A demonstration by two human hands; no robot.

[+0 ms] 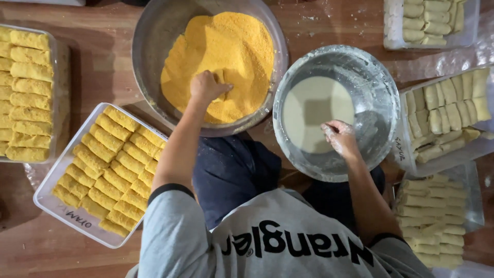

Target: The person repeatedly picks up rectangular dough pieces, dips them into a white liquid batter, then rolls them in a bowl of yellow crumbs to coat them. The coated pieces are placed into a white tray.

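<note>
My left hand [208,87] is dug into orange-yellow breadcrumbs [231,41] that fill a large metal bowl [146,56]. Its fingers are curled down into the crumbs, and anything under them is hidden. My right hand [339,136], smeared with white batter, hovers in a smaller metal bowl [383,98]. It is at the near edge of the pool of pale batter [314,108], fingers loosely apart, and I see nothing in it.
A clear tray [54,203] of crumb-coated rolls [110,170] lies at lower left, another full tray [28,92] at far left. Trays of plain pale rolls stand at right [447,103], lower right [432,221] and top right [427,20]. All rest on a wooden surface [103,56].
</note>
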